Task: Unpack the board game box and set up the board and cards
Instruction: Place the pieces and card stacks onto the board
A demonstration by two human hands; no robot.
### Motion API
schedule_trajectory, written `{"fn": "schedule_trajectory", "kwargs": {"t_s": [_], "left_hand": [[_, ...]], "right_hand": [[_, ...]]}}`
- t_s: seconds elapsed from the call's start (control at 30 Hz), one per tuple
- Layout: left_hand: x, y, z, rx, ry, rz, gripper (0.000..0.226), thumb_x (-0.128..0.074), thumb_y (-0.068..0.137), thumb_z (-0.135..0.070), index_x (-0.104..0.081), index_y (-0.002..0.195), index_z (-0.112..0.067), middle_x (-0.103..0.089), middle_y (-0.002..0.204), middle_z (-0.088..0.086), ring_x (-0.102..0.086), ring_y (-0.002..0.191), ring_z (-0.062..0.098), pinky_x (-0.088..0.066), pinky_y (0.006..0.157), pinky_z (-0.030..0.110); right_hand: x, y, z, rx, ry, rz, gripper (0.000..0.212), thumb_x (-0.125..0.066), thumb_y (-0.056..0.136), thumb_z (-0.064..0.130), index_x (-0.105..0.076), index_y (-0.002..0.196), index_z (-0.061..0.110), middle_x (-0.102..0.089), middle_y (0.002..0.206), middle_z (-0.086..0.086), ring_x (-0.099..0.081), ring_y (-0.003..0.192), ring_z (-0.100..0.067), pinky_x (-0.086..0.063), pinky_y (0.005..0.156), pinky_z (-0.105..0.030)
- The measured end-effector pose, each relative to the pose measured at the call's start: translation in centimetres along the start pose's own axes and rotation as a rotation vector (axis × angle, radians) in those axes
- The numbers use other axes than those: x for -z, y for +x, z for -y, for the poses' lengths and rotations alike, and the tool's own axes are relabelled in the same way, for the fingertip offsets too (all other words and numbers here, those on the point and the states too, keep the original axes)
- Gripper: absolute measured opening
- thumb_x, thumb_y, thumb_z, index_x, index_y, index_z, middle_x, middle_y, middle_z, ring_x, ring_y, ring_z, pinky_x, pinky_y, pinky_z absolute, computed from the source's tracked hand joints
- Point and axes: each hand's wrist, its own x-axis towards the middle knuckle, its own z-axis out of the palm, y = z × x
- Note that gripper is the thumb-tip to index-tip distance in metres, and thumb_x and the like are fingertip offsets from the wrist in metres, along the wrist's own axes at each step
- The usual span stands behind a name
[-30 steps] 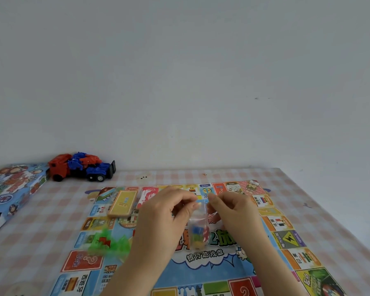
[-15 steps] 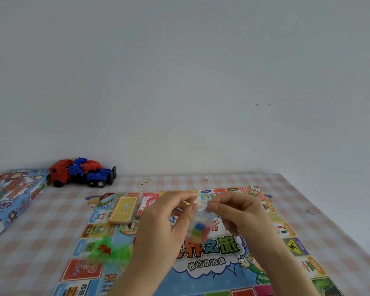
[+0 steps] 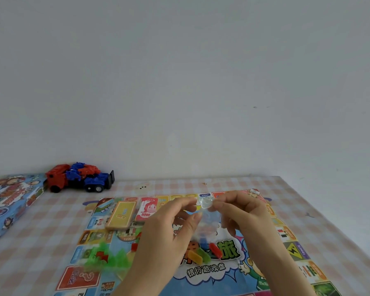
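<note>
Bag [image 3: 207, 218]: pinched at its top by left hand [image 3: 169, 233] and right hand [image 3: 244, 216], above the board [image 3: 286, 253] centre. Board: flat on the checked table [image 3: 41, 242]. Box [image 3: 11, 201]: at the table's left edge. Truck [image 3: 79, 178]: against the wall [image 3: 179, 82]. A strip of cloth separates the board from the right edge.

Tablecloth [image 3: 291, 201] right of the board [image 3: 295, 251] gives free passage; toy truck [image 3: 79, 178] and box [image 3: 11, 201] block the far left.

We see only our own bare limbs: the left hand [image 3: 165, 229] and right hand [image 3: 241, 212], both uncovered. The left forearm [image 3: 141, 280] enters at 7 o'clock and the right forearm [image 3: 286, 270] at 5 o'clock, each bare to the frame's edge. Fingernails are too blurred to describe.
</note>
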Motion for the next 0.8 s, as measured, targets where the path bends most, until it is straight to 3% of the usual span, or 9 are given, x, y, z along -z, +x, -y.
{"fn": "schedule_trajectory", "kwargs": {"t_s": [0.17,0.3,0.43,0.6,0.67,0.73,0.8], "left_hand": [[-0.1,0.0,0.0,0.040,0.052,0.048,0.030,-0.065,0.078,-0.042,-0.055,0.105,-0.050,-0.065,0.089,-0.029,-0.062,0.087,-0.008,-0.050,0.077,0.010],[-0.1,0.1,0.2,0.088,0.055,0.050,0.028,-0.072,0.081,-0.020,-0.064,0.100,-0.039,-0.068,0.078,-0.021,-0.064,0.075,-0.002,-0.052,0.069,0.013],[0.3,0.5,0.1,0.179,-0.115,-0.001,0.026,-0.072,0.081,-0.015,-0.064,0.098,-0.033,-0.071,0.073,-0.013,-0.067,0.065,0.003,-0.048,0.067,0.009],[0.5,0.3,0.0,0.193,-0.141,-0.011,0.024,-0.071,0.082,-0.012,-0.051,0.092,-0.024,-0.072,0.078,-0.010,-0.068,0.061,0.009,-0.056,0.062,0.029],[0.5,0.3,-0.2,0.163,-0.106,0.005,0.018,-0.069,0.083,-0.010,-0.056,0.082,-0.022,-0.071,0.076,-0.008,-0.067,0.060,0.007,-0.050,0.066,0.011],[0.7,0.3,-0.7,0.176,-0.029,0.030,0.015,-0.069,0.083,-0.010,-0.064,0.078,-0.023,-0.070,0.071,-0.008,-0.066,0.060,0.005,-0.031,0.067,-0.009],[1.0,0.3,-0.8,0.210,-0.010,0.033,0.018,-0.070,0.083,-0.012,-0.067,0.086,-0.030,-0.070,0.072,-0.009,-0.066,0.063,0.003,-0.027,0.065,-0.012]], "right_hand": [[-0.4,-0.1,-0.1,-0.013,0.077,0.026,0.012,-0.067,0.078,-0.002,-0.071,0.069,0.006,-0.071,0.076,-0.019,-0.050,0.046,-0.017,-0.039,0.042,-0.024],[-0.6,-0.1,-0.2,-0.005,0.062,0.050,0.004,-0.071,0.075,0.010,-0.071,0.073,0.006,-0.071,0.077,-0.018,-0.051,0.046,-0.018,-0.040,0.042,-0.024],[-0.7,-0.1,-0.4,-0.011,-0.008,0.065,0.017,-0.073,0.072,0.020,-0.071,0.080,0.004,-0.072,0.077,-0.015,-0.050,0.046,-0.015,-0.039,0.042,-0.024],[-1.0,0.1,-0.9,-0.019,-0.051,0.013,0.009,-0.068,0.084,0.010,-0.068,0.082,0.000,-0.071,0.070,-0.012,-0.050,0.043,-0.015,-0.040,0.042,-0.023],[-1.2,0.2,-1.0,-0.028,-0.073,-0.009,0.009,-0.067,0.085,0.010,-0.069,0.082,0.001,-0.070,0.066,-0.009,-0.050,0.041,-0.013,-0.040,0.041,-0.022],[-1.6,0.1,-1.2,-0.041,-0.091,-0.025,0.008,-0.067,0.085,0.012,-0.070,0.084,0.004,-0.070,0.066,-0.009,-0.050,0.042,-0.014,-0.042,0.041,-0.022],[-1.9,0.1,-1.2,-0.059,-0.107,-0.049,0.008,-0.067,0.086,0.014,-0.070,0.088,0.008,-0.070,0.068,-0.009,-0.053,0.044,-0.014,-0.044,0.043,-0.023]]}}
